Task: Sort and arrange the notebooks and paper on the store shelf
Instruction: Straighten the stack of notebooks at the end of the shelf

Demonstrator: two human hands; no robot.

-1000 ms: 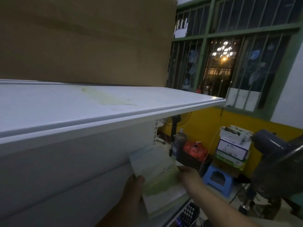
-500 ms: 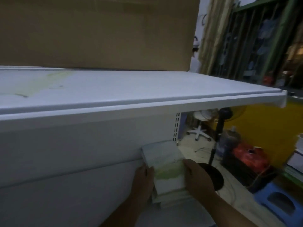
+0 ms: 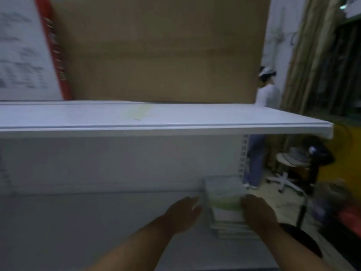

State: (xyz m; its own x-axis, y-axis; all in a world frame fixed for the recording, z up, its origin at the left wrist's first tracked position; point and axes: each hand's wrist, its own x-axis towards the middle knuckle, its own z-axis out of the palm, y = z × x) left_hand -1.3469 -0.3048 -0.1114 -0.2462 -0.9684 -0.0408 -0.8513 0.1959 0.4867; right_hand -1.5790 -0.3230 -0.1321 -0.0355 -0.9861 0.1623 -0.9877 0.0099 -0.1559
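A stack of notebooks (image 3: 224,198) with pale covers and a green band lies flat on the lower white shelf (image 3: 97,231), near its right end and against the back panel. My right hand (image 3: 256,214) rests on the stack's right side. My left hand (image 3: 183,214) is just left of the stack, fingers apart, close to its edge and holding nothing. Above them runs the upper white shelf (image 3: 156,118), which bears a big brown cardboard box (image 3: 160,49) and a white pack with a red edge (image 3: 25,47). The view is blurred.
A slotted shelf upright (image 3: 243,155) stands behind the stack's right side. Beyond the shelf end a person (image 3: 261,118) stands, with a swivel stool (image 3: 289,163), a black fan stand (image 3: 310,173) and a yellow wall (image 3: 343,153).
The notebook held up in both hands came down onto the stack on the lower shelf. My left hand has let go and moved slightly left. The view swung left.
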